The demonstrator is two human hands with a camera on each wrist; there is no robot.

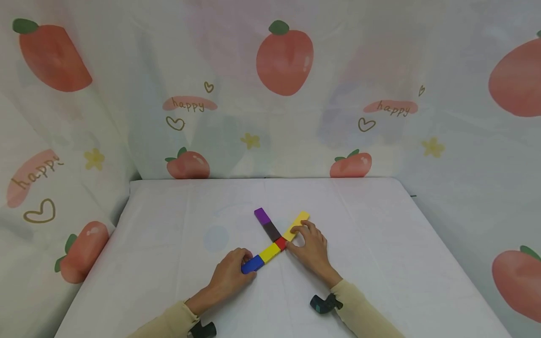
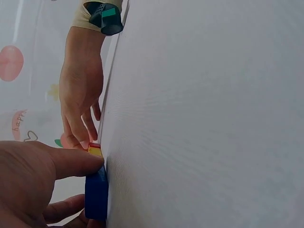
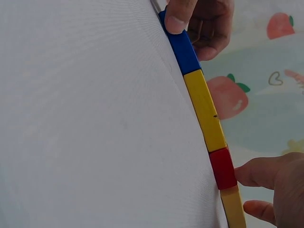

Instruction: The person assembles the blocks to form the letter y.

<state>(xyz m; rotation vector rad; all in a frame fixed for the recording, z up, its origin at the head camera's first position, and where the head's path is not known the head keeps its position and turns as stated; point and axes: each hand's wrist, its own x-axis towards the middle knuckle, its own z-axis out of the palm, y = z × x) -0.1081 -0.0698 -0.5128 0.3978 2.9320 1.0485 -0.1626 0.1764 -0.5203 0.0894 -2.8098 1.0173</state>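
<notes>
On the white table lies a slanted row of flat blocks: a blue block (image 1: 252, 265), a yellow block (image 1: 269, 253), a red block (image 1: 281, 243) and a pale yellow block (image 1: 297, 225). From the red one, a dark brown block (image 1: 272, 231) and a purple block (image 1: 262, 216) branch off to the far left. My left hand (image 1: 231, 271) pinches the blue block, thumb on the near side, fingers on the far side. My right hand (image 1: 312, 246) bends over the other end; its thumb tip touches the red block and its index fingertip meets the pale yellow one.
A white cloth covers the table (image 1: 372, 253). Behind and beside it hangs a curtain (image 1: 296, 126) printed with red fruit. Each wrist wears a dark camera, one on the left (image 1: 204, 329) and one on the right (image 1: 324, 304).
</notes>
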